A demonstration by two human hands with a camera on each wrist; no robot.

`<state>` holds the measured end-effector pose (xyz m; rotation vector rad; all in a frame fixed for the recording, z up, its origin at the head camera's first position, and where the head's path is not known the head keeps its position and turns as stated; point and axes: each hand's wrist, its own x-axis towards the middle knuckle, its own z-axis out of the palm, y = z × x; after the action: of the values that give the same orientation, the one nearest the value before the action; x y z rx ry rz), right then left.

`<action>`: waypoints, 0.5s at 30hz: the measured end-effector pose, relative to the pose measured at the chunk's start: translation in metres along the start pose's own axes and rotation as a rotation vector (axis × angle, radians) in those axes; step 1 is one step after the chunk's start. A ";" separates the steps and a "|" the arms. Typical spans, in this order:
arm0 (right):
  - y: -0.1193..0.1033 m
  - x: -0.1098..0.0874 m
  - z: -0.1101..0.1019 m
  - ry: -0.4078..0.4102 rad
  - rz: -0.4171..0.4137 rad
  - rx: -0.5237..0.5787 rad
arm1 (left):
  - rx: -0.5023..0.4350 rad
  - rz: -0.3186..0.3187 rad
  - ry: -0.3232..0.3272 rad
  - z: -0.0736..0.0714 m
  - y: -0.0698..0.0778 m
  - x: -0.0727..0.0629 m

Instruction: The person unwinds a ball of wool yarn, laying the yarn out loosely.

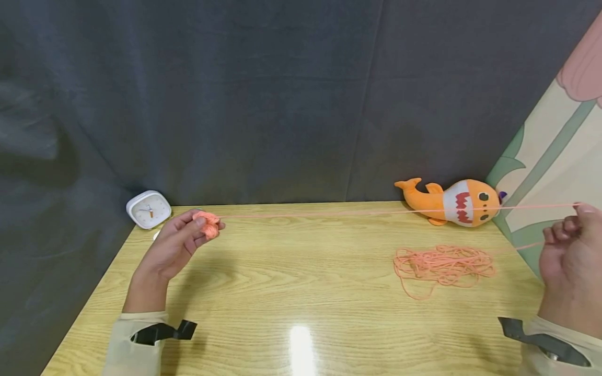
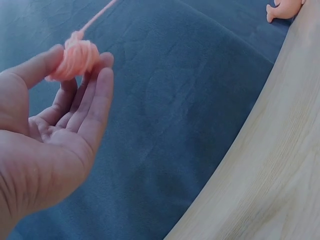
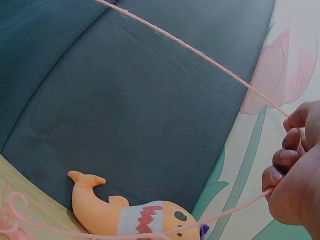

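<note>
My left hand [image 1: 176,241] pinches a small wound ball of coral-pink yarn [image 2: 80,59] between thumb and fingertips, above the left part of the table. From it a taut yarn strand [image 1: 320,213] runs across to my right hand [image 1: 571,250] at the far right. The right thumb and forefinger pinch that strand, and the other fingers curl in. In the right wrist view a second, slacker length of yarn [image 3: 225,214] leaves the lower fingers of the right hand [image 3: 297,165]. It leads down to a loose tangled heap of the same yarn [image 1: 442,263] on the table.
An orange shark plush toy [image 1: 451,202] lies at the back right, behind the heap. A white clock [image 1: 149,209] stands in the back left corner. The wooden table [image 1: 301,271] meets a dark curtain [image 1: 263,104] behind and a flower-printed panel [image 1: 555,141] at right.
</note>
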<state>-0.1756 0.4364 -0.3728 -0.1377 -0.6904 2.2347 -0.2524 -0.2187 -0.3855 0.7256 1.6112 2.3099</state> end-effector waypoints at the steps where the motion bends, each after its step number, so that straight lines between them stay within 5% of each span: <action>1: 0.000 0.000 -0.001 0.001 -0.002 0.006 | 0.004 0.003 0.018 0.000 0.000 0.000; 10: -0.004 0.001 -0.008 0.028 -0.051 0.109 | 0.039 -0.002 0.220 -0.002 0.002 0.001; 15: -0.003 0.001 -0.008 0.024 -0.047 0.069 | 0.015 0.004 0.269 -0.002 0.004 0.000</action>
<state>-0.1723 0.4426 -0.3784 -0.1124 -0.5974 2.2049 -0.2529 -0.2215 -0.3824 0.4343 1.7374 2.4876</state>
